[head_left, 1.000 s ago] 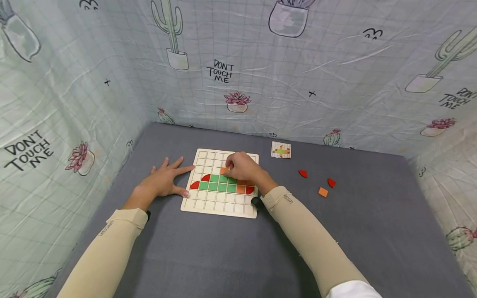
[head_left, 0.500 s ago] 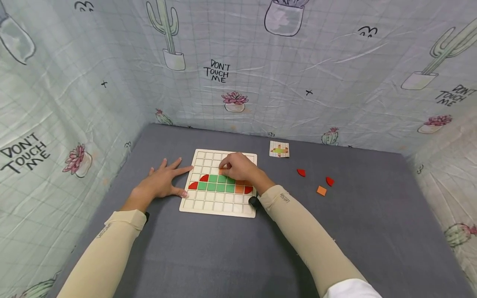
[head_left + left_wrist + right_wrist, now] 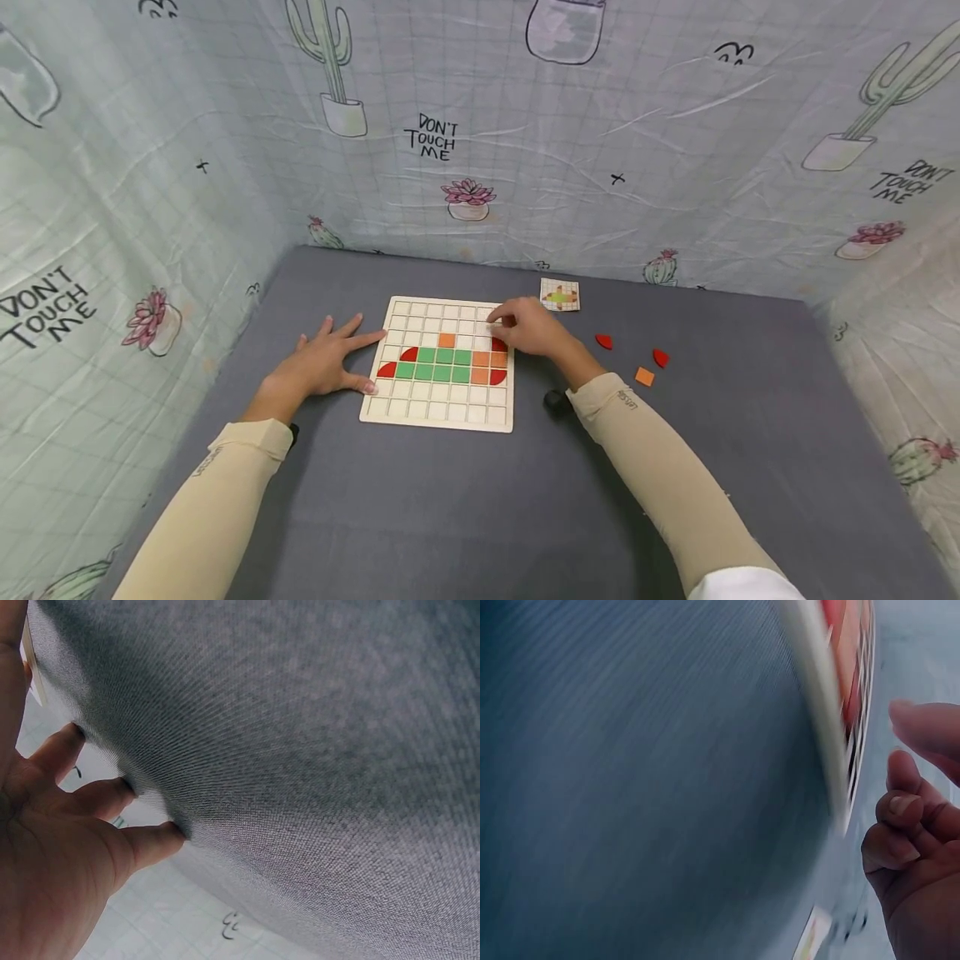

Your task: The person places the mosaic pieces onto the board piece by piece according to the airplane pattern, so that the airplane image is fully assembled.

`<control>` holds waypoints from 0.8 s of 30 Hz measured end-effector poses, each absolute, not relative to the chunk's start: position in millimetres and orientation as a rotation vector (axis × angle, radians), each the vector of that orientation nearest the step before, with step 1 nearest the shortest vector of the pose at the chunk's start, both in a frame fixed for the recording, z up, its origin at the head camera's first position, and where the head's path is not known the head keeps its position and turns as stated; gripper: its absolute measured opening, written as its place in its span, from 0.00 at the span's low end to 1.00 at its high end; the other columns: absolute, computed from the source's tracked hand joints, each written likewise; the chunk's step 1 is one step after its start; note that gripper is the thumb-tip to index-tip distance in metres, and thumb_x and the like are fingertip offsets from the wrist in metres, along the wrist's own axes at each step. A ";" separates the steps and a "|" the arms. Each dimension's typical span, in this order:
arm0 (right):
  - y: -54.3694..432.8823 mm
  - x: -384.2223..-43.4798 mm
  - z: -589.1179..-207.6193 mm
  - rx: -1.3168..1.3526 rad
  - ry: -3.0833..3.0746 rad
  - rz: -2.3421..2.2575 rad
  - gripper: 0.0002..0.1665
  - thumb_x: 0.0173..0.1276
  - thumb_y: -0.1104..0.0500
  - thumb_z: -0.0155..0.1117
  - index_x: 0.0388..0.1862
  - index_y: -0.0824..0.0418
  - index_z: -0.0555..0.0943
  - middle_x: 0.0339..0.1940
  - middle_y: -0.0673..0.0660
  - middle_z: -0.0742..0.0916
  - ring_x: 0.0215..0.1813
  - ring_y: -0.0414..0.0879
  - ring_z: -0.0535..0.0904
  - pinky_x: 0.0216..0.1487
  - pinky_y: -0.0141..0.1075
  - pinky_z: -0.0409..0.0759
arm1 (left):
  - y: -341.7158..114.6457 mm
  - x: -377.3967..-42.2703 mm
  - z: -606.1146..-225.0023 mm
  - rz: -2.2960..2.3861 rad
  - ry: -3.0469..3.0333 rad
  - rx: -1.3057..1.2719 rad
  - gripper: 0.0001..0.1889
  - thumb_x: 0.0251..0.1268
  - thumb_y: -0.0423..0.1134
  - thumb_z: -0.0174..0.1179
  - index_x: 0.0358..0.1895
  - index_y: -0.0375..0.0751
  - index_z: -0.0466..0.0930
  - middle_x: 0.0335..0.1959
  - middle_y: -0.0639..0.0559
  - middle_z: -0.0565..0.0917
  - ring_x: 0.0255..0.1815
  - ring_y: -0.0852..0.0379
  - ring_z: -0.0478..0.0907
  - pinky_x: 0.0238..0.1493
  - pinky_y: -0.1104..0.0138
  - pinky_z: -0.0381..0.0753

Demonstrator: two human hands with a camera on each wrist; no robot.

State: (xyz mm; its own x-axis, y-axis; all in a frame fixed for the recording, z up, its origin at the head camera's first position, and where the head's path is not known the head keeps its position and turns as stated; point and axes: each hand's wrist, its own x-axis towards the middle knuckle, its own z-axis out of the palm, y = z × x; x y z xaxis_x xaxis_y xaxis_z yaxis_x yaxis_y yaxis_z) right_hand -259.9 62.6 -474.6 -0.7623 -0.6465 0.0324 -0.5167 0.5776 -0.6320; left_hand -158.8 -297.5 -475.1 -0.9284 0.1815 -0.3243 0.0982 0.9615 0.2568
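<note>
A pale wooden grid board lies on the grey table. On it, green squares form two rows, with orange squares and red quarter-round pieces at the ends. One orange square sits above the green rows. My left hand rests with spread fingers at the board's left edge, thumb and index finger touching it. My right hand hovers over the board's upper right edge, partly hiding a red piece. In the right wrist view, its thumb and index finger stand apart with nothing between them.
A small pattern card lies behind the right hand. To the right of the board are two loose red quarter-round pieces and a loose orange square. A printed cloth hangs round the table's back and sides.
My right hand has let go of the orange square, leaving it above the green rows, and moved right to the board's edge. The left hand has stayed put.
</note>
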 end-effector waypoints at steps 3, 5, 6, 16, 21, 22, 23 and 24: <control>89.7 -258.6 -476.3 -0.939 2.675 -0.941 0.13 0.72 0.62 0.69 0.53 0.65 0.89 0.32 0.59 0.86 0.30 0.45 0.74 0.35 0.37 0.73 | -297.6 -159.8 -475.4 0.342 2.762 0.204 0.56 0.50 0.72 0.70 0.84 0.62 0.56 0.88 0.38 0.45 0.84 0.19 0.36 0.72 0.19 0.46; 109.1 -257.3 -478.9 -0.927 2.732 -0.927 0.13 0.71 0.63 0.71 0.52 0.66 0.89 0.32 0.59 0.86 0.31 0.46 0.76 0.36 0.38 0.74 | -298.0 -160.2 -476.1 0.343 2.762 0.203 0.56 0.50 0.72 0.71 0.84 0.62 0.57 0.88 0.38 0.45 0.84 0.19 0.36 0.72 0.19 0.46; 119.0 -255.8 -479.2 -0.911 2.759 -0.918 0.13 0.70 0.63 0.71 0.52 0.66 0.89 0.33 0.59 0.87 0.32 0.46 0.77 0.37 0.39 0.75 | -297.9 -160.2 -476.2 0.343 2.762 0.202 0.57 0.50 0.72 0.71 0.84 0.62 0.57 0.88 0.38 0.45 0.84 0.19 0.36 0.72 0.19 0.46; 210.8 -244.8 -483.9 -0.671 2.913 -0.778 0.20 0.66 0.62 0.76 0.55 0.69 0.87 0.42 0.65 0.88 0.40 0.54 0.82 0.41 0.47 0.80 | -299.0 -160.6 -476.5 0.348 2.759 0.208 0.57 0.50 0.71 0.71 0.84 0.63 0.56 0.88 0.38 0.44 0.84 0.19 0.35 0.72 0.19 0.44; 225.6 -248.3 -485.9 -0.594 2.905 -0.762 0.20 0.67 0.61 0.76 0.54 0.70 0.87 0.46 0.68 0.88 0.45 0.59 0.83 0.45 0.52 0.82 | -299.9 -160.0 -476.8 0.353 2.763 0.205 0.57 0.50 0.71 0.72 0.84 0.63 0.56 0.88 0.38 0.45 0.84 0.19 0.35 0.72 0.19 0.44; 226.7 -249.4 -486.4 -0.592 2.899 -0.760 0.19 0.67 0.61 0.75 0.53 0.70 0.87 0.46 0.68 0.88 0.44 0.58 0.84 0.44 0.51 0.83 | -299.7 -160.1 -477.3 0.352 2.763 0.207 0.57 0.49 0.71 0.72 0.84 0.63 0.56 0.88 0.38 0.45 0.84 0.19 0.35 0.72 0.19 0.44; 227.3 -250.4 -486.5 -0.592 2.897 -0.753 0.18 0.68 0.61 0.75 0.52 0.70 0.88 0.44 0.68 0.89 0.43 0.57 0.84 0.43 0.50 0.83 | -299.3 -160.2 -477.8 0.356 2.763 0.205 0.57 0.49 0.71 0.71 0.84 0.63 0.56 0.88 0.38 0.45 0.84 0.19 0.35 0.72 0.19 0.44; 227.5 -251.4 -486.3 -0.601 2.897 -0.736 0.17 0.68 0.61 0.75 0.51 0.70 0.88 0.43 0.67 0.89 0.41 0.56 0.84 0.42 0.49 0.83 | -299.0 -160.3 -478.2 0.357 2.763 0.207 0.57 0.49 0.72 0.71 0.84 0.63 0.56 0.88 0.38 0.45 0.84 0.19 0.35 0.72 0.19 0.44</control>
